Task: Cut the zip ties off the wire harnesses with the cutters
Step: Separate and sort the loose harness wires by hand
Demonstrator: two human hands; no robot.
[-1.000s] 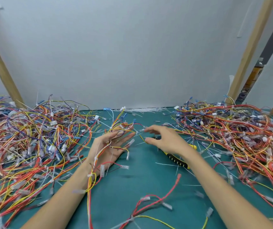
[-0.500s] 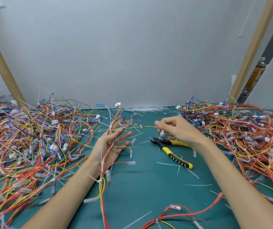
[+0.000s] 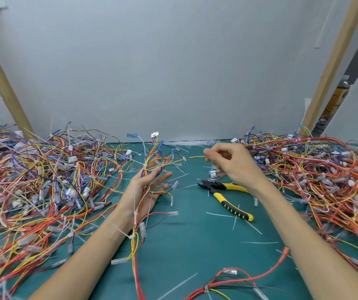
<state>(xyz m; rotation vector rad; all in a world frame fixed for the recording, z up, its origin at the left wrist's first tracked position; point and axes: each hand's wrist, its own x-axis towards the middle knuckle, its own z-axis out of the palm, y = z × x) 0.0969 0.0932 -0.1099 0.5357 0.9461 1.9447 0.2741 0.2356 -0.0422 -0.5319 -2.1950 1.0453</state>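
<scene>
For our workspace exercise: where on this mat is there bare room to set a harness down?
Bare mat lies between the left forearm and the cutters, with only tie scraps. The left wire pile and right wire pile are crowded.

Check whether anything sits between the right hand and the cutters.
Nothing blocks it. The cutters lie on the mat close by the right hand; only a small white connector dangles between them. But that hand pinches a yellow wire, so it is not free.
</scene>
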